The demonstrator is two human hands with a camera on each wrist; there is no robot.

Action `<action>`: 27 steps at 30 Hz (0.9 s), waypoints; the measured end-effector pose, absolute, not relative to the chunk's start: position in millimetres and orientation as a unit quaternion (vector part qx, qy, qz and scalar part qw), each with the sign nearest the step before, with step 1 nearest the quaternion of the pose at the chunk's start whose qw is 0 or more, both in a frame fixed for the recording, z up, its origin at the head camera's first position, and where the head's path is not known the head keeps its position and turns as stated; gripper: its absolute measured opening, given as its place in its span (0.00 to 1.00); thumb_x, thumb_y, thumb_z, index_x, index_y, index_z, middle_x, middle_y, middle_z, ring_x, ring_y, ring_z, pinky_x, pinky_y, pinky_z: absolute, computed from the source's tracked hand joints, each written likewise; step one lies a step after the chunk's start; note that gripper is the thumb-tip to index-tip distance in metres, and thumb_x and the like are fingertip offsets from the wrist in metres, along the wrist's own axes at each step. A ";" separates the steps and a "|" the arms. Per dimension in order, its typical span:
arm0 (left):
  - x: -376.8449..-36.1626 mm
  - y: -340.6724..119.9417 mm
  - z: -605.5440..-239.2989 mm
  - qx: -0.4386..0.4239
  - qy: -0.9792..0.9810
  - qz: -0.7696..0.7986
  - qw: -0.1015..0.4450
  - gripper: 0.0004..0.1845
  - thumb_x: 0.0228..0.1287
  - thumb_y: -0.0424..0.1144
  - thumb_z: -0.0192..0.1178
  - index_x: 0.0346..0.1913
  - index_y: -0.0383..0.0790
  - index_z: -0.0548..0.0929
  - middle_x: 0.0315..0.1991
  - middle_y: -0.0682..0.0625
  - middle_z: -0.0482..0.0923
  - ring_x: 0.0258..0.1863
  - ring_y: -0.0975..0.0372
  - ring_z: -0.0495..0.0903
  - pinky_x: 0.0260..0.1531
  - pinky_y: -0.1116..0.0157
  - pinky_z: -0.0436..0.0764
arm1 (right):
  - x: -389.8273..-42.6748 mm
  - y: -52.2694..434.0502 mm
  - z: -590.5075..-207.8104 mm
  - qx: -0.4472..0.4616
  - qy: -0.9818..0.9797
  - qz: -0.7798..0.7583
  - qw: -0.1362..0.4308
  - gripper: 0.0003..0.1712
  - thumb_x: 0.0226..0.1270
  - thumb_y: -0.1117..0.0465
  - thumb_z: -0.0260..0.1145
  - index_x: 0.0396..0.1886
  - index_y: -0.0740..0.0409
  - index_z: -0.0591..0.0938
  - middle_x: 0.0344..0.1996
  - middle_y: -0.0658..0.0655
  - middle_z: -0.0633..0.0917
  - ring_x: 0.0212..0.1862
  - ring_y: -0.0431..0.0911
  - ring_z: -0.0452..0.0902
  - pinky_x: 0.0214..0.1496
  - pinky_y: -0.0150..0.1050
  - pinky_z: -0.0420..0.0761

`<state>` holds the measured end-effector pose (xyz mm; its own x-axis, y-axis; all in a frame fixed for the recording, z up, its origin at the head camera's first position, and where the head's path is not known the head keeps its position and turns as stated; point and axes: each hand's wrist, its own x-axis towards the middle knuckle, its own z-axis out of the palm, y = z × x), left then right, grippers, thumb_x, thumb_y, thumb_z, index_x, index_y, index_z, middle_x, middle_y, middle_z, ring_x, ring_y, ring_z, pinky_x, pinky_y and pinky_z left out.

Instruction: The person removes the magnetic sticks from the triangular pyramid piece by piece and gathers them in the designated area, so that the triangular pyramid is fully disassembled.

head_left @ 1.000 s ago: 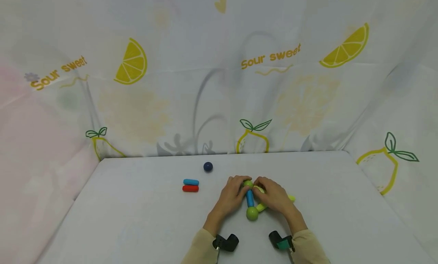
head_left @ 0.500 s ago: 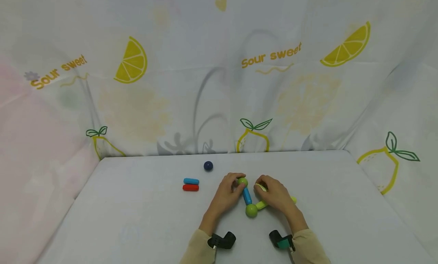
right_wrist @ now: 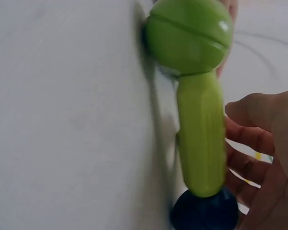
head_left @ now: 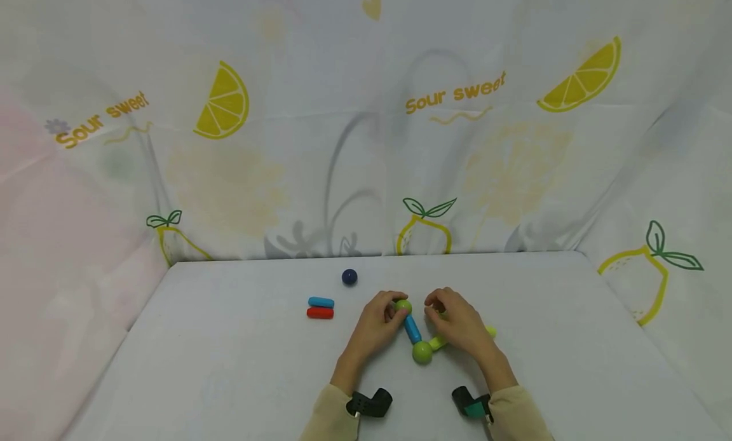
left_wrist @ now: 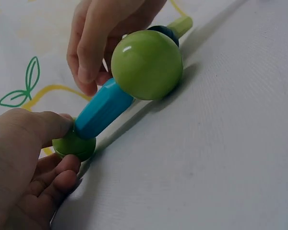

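Observation:
In the head view my left hand (head_left: 374,326) pinches a green ball (head_left: 403,306) between thumb and fingers. A blue rod (head_left: 412,330) joins that ball to a second green ball (head_left: 422,352) nearer me. From the second ball a yellow-green rod (right_wrist: 201,134) runs to a dark blue ball (right_wrist: 205,211), seen in the right wrist view. My right hand (head_left: 457,320) hovers over this part with loosely bent fingers, its thumb (right_wrist: 249,110) apart from the rod. A bit of yellow-green shows beneath its fingers, mostly hidden.
A loose blue rod (head_left: 321,302) and a red rod (head_left: 319,312) lie side by side left of the hands. Another dark blue ball (head_left: 349,277) sits farther back. A printed cloth (head_left: 320,142) hangs behind the white table (head_left: 229,365).
My left hand has moved slightly left with the far green ball, tilting the blue rod. The right fingers have come away from that ball and lifted a little.

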<state>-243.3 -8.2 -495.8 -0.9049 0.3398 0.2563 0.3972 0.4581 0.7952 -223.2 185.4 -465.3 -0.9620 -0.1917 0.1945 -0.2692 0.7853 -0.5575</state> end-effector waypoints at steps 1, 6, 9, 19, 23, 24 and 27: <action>-243.1 -8.7 -495.8 -0.215 -0.854 -0.474 0.029 0.15 0.66 0.41 0.59 0.53 0.43 0.79 0.34 0.53 0.75 0.27 0.68 0.70 0.29 0.73 0.71 | -221.9 184.7 -463.7 0.130 -0.940 0.307 0.068 0.04 0.64 0.61 0.63 0.38 0.52 0.80 0.31 0.45 0.78 0.36 0.38 0.74 0.40 0.37 0.76; -242.2 -10.3 -495.8 -0.212 -0.853 -0.476 0.027 0.14 0.65 0.42 0.59 0.52 0.43 0.80 0.35 0.53 0.76 0.27 0.69 0.70 0.29 0.73 0.72 | -216.5 178.8 -459.7 0.173 -0.926 0.331 0.055 0.03 0.66 0.61 0.61 0.38 0.53 0.80 0.30 0.44 0.78 0.33 0.35 0.72 0.38 0.32 0.75; -242.1 -10.6 -495.7 -0.210 -0.851 -0.480 0.027 0.14 0.65 0.42 0.59 0.52 0.44 0.80 0.35 0.53 0.77 0.27 0.70 0.70 0.29 0.73 0.72 | -214.7 173.6 -461.0 0.185 -0.925 0.330 0.032 0.04 0.66 0.60 0.61 0.39 0.53 0.79 0.30 0.44 0.77 0.32 0.34 0.70 0.36 0.30 0.73; -242.6 -11.8 -497.3 -0.212 -0.845 -0.489 0.034 0.15 0.64 0.41 0.61 0.52 0.44 0.80 0.35 0.52 0.78 0.27 0.71 0.71 0.30 0.74 0.73 | -208.0 159.2 -459.1 0.167 -0.929 0.330 -0.026 0.08 0.67 0.59 0.61 0.42 0.57 0.77 0.23 0.45 0.77 0.24 0.34 0.68 0.27 0.29 0.69; -243.0 -12.6 -497.8 -0.213 -0.844 -0.491 0.030 0.15 0.64 0.41 0.60 0.52 0.44 0.80 0.37 0.52 0.78 0.28 0.71 0.71 0.31 0.74 0.73 | -206.2 156.4 -458.7 0.142 -0.934 0.328 -0.032 0.09 0.67 0.57 0.61 0.41 0.58 0.77 0.21 0.45 0.77 0.23 0.35 0.68 0.25 0.29 0.69; -243.1 -12.9 -497.7 -0.213 -0.845 -0.490 0.029 0.15 0.64 0.41 0.60 0.52 0.44 0.80 0.37 0.52 0.78 0.28 0.71 0.71 0.31 0.74 0.73 | -206.0 155.3 -458.6 0.138 -0.934 0.327 -0.033 0.10 0.67 0.57 0.61 0.40 0.58 0.78 0.20 0.45 0.76 0.22 0.35 0.68 0.25 0.30 0.69; -243.3 -13.7 -497.2 -0.213 -0.845 -0.489 0.030 0.14 0.64 0.41 0.60 0.52 0.45 0.80 0.37 0.52 0.78 0.28 0.71 0.71 0.31 0.74 0.73 | -205.9 152.1 -458.5 0.130 -0.937 0.322 -0.034 0.09 0.67 0.57 0.61 0.39 0.59 0.78 0.19 0.44 0.76 0.20 0.35 0.68 0.23 0.30 0.68</action>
<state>-243.3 -13.7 -497.2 -0.9070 0.3314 0.2598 0.3906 0.4314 0.8132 -205.9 152.1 -458.5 -0.9641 -0.2650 0.0195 -0.2209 0.7585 -0.6132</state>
